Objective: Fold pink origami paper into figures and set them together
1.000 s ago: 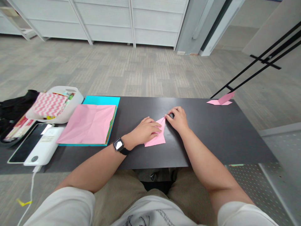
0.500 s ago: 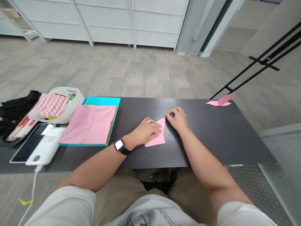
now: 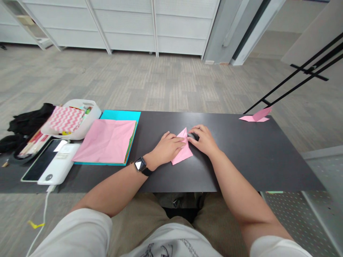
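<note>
A small folded piece of pink paper [image 3: 182,155] lies on the dark table, pointed at its far end and wider at the near end. My left hand [image 3: 168,148] rests flat across its middle, fingers stretched over the paper and hiding part of it. At the paper's right edge is my right hand [image 3: 204,140], its fingers curved and a gap showing between thumb and forefinger. The right thumb tip touches the edge of the paper or lies just beside it; I cannot tell which.
Left of my hands, a large pink sheet [image 3: 107,141] tops a stack with a blue folder [image 3: 122,114]. Beyond it stand a white basket [image 3: 95,113], a phone [image 3: 44,160] and a white power bank [image 3: 57,166]. A folded pink paper figure [image 3: 255,117] sits at the far right.
The folded paper has turned a little, its tip now pointing more straight away from me. My right thumb has come from the tip down along the right edge.
</note>
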`<state>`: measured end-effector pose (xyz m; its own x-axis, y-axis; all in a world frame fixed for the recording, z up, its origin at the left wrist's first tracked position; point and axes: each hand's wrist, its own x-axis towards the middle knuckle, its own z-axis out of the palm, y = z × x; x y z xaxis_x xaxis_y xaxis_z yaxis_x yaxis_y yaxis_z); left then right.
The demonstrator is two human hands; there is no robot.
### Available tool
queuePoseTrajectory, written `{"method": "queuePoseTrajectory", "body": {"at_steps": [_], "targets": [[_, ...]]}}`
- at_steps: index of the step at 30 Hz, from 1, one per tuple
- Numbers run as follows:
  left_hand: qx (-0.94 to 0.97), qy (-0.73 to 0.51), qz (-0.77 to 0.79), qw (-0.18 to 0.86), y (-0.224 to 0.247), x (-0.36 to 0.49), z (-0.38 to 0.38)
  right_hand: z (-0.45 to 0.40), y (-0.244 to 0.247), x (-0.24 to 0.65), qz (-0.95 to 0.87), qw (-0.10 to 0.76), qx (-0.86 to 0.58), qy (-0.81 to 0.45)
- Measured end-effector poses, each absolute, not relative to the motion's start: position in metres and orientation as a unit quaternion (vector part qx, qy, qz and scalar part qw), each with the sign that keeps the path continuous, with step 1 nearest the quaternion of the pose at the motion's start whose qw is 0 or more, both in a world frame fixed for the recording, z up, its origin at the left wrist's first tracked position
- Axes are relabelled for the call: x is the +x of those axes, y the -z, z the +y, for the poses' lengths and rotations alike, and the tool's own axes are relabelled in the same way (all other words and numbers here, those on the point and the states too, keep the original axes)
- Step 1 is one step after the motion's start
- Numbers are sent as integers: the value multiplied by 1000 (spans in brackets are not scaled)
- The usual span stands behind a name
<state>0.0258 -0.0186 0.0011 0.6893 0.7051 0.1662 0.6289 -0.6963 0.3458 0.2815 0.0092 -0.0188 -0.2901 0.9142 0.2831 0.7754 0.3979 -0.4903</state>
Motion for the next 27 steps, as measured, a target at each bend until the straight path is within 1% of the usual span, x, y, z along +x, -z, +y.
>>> {"method": "queuePoseTrajectory", "body": {"at_steps": [3, 6, 11, 19, 22, 27], "targets": [[911, -138, 357, 158, -4, 23, -17, 5, 16, 281, -821, 229, -506, -134], [909, -143, 355, 168, -7, 20, -13, 3, 16, 280, -825, 214, -506, -131], [919, -148, 335, 145, -10, 17, -8, -1, 14, 279, -825, 203, -511, -126], [918, -144, 347, 126, -8, 13, -11, -10, 14, 278, -835, 173, -507, -127], [920, -139, 348, 115, -5, 14, -11, -9, 12, 279, -836, 174, -504, -132], [908, -171, 370, 96, 0, 13, -8, -2, 4, 286, -829, 223, -492, -144]]}}
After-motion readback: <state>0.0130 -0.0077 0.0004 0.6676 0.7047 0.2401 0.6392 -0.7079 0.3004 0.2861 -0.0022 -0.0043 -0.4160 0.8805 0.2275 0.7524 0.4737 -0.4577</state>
